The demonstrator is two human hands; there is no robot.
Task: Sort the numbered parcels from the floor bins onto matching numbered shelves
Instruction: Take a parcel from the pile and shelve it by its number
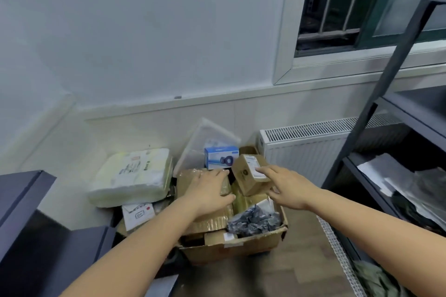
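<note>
A cardboard floor bin (253, 246) full of parcels stands against the wall. My left hand (210, 190) lies on a taped brown parcel (212, 222) in the bin, fingers spread over its top and thumb at its near side. My right hand (287, 188) grips a small brown box with a white label (246, 176), fingers on the label and thumb under its lower corner. A blue and white box (220, 157) stands behind them. A dark crumpled bag (255, 220) lies at the bin's right front.
A large white padded parcel (132, 176) and a white envelope (137, 214) lie left of the bin. A grey metal shelf rack (398, 116) with bagged parcels stands at right, another dark shelf (21, 200) at left. A radiator (306, 147) is behind.
</note>
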